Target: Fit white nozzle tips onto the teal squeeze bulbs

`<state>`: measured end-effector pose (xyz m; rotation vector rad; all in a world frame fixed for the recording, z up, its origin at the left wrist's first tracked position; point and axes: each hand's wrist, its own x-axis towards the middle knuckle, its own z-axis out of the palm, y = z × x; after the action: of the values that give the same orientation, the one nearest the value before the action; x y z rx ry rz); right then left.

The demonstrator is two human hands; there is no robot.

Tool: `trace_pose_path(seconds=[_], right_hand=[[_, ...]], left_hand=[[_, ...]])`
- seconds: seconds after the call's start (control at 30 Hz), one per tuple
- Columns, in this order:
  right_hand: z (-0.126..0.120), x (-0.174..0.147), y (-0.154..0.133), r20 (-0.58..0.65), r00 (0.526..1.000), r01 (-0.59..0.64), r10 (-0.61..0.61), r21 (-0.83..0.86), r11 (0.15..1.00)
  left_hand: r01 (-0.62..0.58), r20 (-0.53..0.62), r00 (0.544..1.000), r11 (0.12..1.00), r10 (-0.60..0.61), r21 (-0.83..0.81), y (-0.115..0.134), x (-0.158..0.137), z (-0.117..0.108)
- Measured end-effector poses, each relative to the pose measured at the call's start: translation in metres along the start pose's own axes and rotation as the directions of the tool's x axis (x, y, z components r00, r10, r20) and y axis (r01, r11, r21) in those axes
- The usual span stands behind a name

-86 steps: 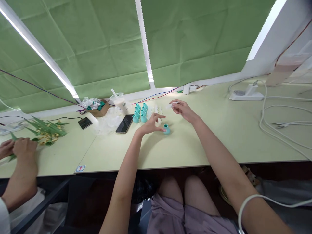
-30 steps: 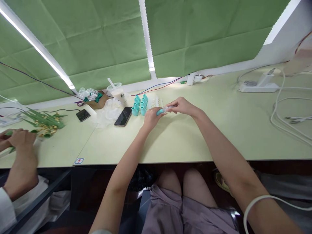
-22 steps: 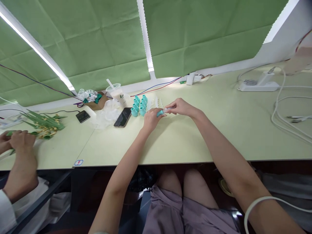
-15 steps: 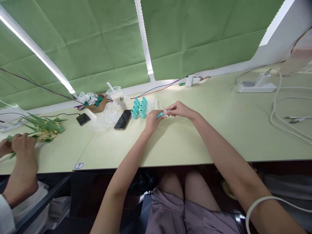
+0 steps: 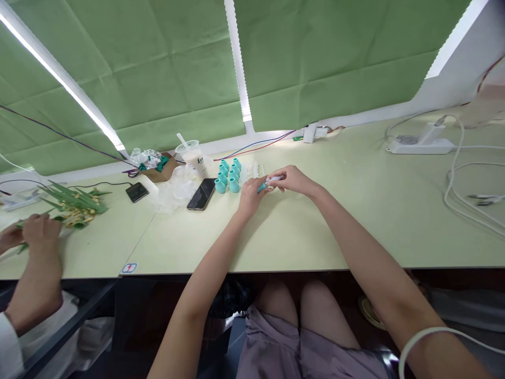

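Note:
My left hand (image 5: 249, 196) is closed around a small turquoise vase-shaped piece (image 5: 262, 187), held low over the table. Between the fingers of my right hand (image 5: 292, 180) is a thin pale lilac item (image 5: 273, 179), its near end against the turquoise piece; its kind is too small to tell. Just left of my hands, several matching turquoise vase-shaped pieces (image 5: 234, 184) stand in two rows. Behind my left hand lies a whitish strip with small pale pieces (image 5: 255, 170), partly hidden by my fingers.
A phone (image 5: 201, 194), crumpled clear plastic (image 5: 177, 189), a drink cup with straw (image 5: 194, 157) and a cardboard box (image 5: 161, 167) are on the left. Farther left, another person's hands (image 5: 41, 231) hold green stems (image 5: 79, 202). A power strip with cables (image 5: 422, 146) lies right.
My right hand has turned slightly, and more of the pale lilac item shows. My left hand keeps its grip on the turquoise piece. The view has shifted a little.

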<state>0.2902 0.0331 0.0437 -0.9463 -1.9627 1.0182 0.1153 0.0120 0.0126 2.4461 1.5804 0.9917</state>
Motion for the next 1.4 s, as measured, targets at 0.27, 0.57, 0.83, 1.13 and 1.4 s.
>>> trace_pose_path(seconds=[0.27, 0.57, 0.83, 1.13, 1.4], right_hand=[[0.008, 0.006, -0.002, -0.106, 0.993, 0.069, -0.049, 0.194, 0.979], [0.045, 0.014, 0.011, -0.106, 0.994, 0.025, 0.006, 0.293, 0.956], [0.013, 0.019, 0.026, -0.321, 0.941, 0.043, 0.108, 0.431, 0.901], [-0.041, 0.009, 0.045, -0.571, 0.797, 0.083, 0.195, 0.424, 0.902], [-0.05, 0.008, 0.07, -0.56, 0.804, 0.011, 0.2, 0.35, 0.937]], left_hand=[[0.099, -0.164, 0.97, 0.91, -0.178, -0.402, 0.008, 0.004, -0.016], [0.118, -0.143, 0.966, 0.858, -0.216, -0.5, 0.003, 0.004, -0.009], [0.191, -0.354, 0.889, 0.937, -0.291, -0.293, -0.019, 0.007, -0.025], [0.298, -0.554, 0.775, 0.949, -0.305, -0.106, -0.055, 0.005, -0.032], [0.332, -0.62, 0.722, 0.94, -0.308, -0.08, -0.068, 0.003, -0.03]])
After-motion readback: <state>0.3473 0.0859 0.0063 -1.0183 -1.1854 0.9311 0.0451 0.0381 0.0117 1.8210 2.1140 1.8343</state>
